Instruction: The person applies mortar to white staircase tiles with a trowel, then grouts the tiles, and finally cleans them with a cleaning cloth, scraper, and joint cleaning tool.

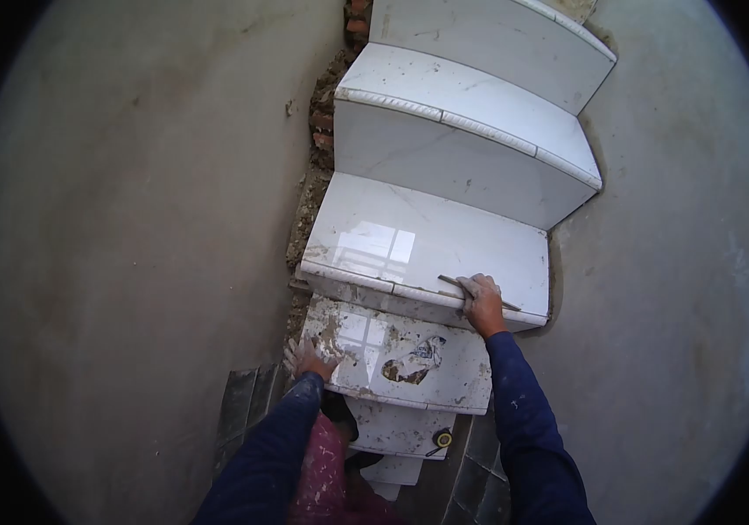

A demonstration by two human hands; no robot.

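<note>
My right hand [484,306] is closed around a thin, dark, straight strip [450,281] near the front edge of a white tiled step [457,232]. The strip's two ends stick out on either side of my fingers; its exact kind does not show. On the step below, my left hand [311,360] rests with its dusty fingers spread at the left end of the dirty tread [365,339]. A crumpled, mud-stained wrapper or scrap [415,360] lies on that tread between my arms.
More white tiled steps [479,74] climb ahead between grey plastered walls [147,201]. Rough mortar and broken brick [323,131] line their left side. A yellow-and-black tape measure [442,438] lies on a lower step. Dark tiles [484,446] flank the bottom.
</note>
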